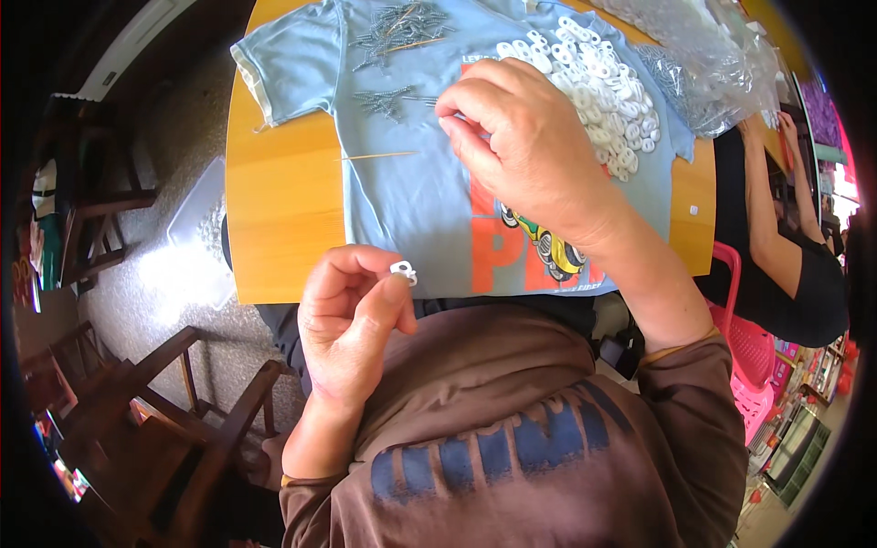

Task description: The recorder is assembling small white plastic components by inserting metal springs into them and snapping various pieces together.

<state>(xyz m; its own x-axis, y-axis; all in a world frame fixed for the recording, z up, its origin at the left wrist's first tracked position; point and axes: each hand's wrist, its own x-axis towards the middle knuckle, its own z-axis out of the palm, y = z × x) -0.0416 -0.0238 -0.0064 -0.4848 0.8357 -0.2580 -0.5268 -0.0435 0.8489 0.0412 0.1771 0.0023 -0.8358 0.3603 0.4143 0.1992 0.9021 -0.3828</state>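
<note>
Between the thumb and forefinger of my left hand (352, 315) is a small white plastic piece (403, 269) with dark holes, held just off the near edge of the table. My right hand (521, 128) reaches over the blue T-shirt (402, 210) with thumb and forefinger close together. Whatever those fingertips pinch, if anything, is too small to make out. Beside them lies a small group of thin grey metal nails or screws (384, 102). A heap of similar white plastic pieces (603, 96) sits to the right, partly hidden behind my right hand.
The T-shirt covers most of the wooden table (274, 201). A larger metal heap (402, 32) lies at the back, a thin wooden stick (379, 155) in front. Clear plastic bags (703, 64) sit back right. Another person's arm (767, 201) and a pink chair (744, 356) are at right.
</note>
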